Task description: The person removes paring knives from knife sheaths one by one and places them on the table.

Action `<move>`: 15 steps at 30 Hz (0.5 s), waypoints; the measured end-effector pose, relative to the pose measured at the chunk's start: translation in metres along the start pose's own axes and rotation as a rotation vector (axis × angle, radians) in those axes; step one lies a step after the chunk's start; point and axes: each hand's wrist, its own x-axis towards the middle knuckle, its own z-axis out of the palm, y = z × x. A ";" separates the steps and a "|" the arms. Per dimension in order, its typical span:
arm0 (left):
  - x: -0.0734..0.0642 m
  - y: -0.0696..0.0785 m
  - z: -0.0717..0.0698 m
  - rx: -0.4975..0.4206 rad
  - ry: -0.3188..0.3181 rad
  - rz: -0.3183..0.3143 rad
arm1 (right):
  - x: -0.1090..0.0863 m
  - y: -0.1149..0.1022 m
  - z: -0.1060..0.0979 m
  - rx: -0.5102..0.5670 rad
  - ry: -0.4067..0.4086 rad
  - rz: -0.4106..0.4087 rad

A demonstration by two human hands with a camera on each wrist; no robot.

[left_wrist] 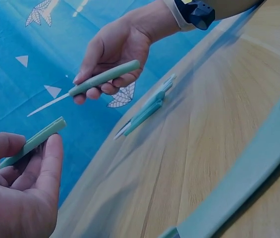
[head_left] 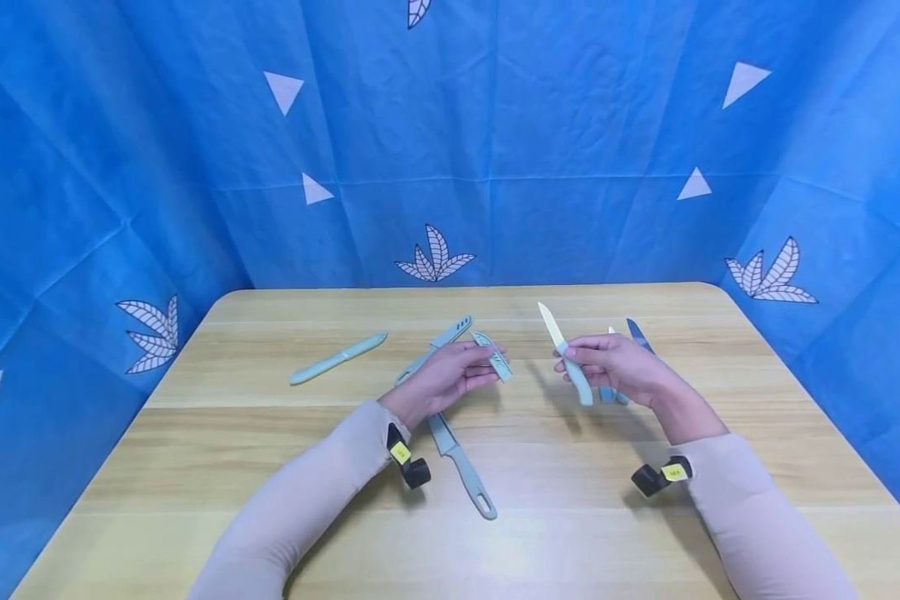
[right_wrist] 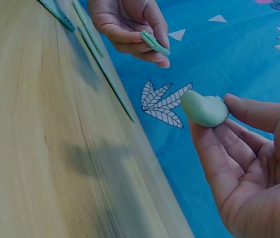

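The fingers of the right hand pinch the small knife by its handle, blade toward the surface's far edge; the left hand holds a sheath between thumb and fingers.

We see the left arm reach in from seven o'clock, its forearm pointing towards two. The right arm reaches in from five o'clock and slants towards eleven, and the right hand points nearer to ten. We see the left hand apart from it, at its nine o'clock. Both hands pinch between thumb and curled fingers. In the right wrist view, we see the right thumb point to ten o'clock above the bent fingers.
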 end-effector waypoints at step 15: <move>0.015 -0.004 0.007 0.048 -0.017 -0.018 | 0.000 0.003 -0.010 -0.080 0.074 -0.002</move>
